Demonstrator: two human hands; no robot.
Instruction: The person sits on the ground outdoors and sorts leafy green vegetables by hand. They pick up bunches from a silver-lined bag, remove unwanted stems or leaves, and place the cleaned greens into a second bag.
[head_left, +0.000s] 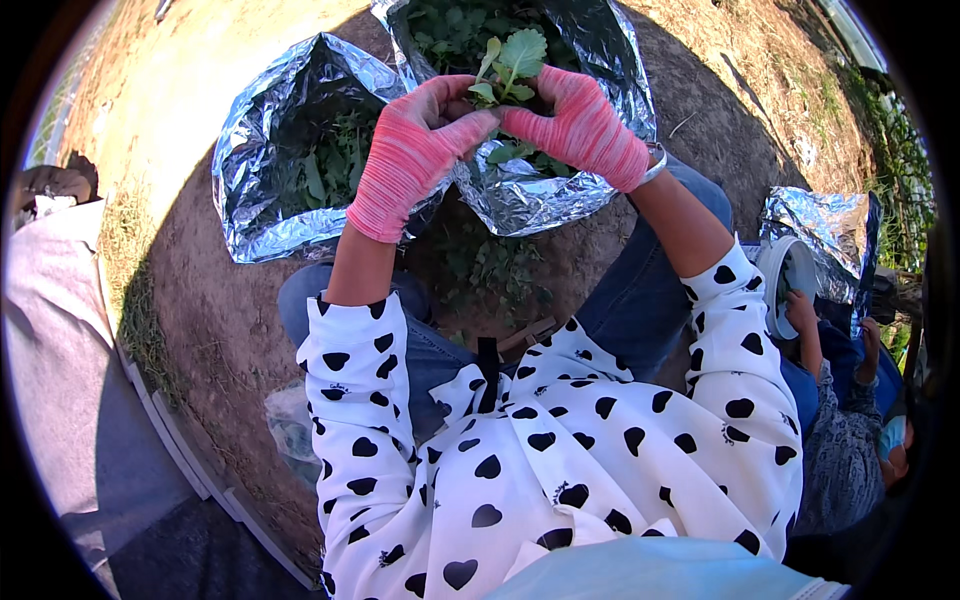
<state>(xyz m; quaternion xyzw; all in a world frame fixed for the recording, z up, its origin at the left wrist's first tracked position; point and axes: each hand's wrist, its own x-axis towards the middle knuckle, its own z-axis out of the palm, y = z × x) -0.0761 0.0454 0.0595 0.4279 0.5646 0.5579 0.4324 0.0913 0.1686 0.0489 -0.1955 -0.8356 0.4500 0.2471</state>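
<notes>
My left hand (416, 154), in a pink knitted glove, meets my right hand (581, 127), gloved the same way, above two foil-lined bags. Both hands pinch a small green leafy plant (514, 69) near its base; its stem end is hidden by my fingers and thumbs. Beneath my right hand lies the right foil bag (536, 199), holding dark green leaves (457, 34). The left foil bag (251, 161) stands open beside my left hand, with loose jagged greens (330, 161) inside.
Scattered leaves (491, 262) lie on the soil between my legs. A clear plastic bag (289, 427) rests at my left. Dark ground fabric (142, 487) edges the soil there. At right, a co-worker's hand (801, 311) reaches into a white bucket (806, 262) near another foil bag (817, 225).
</notes>
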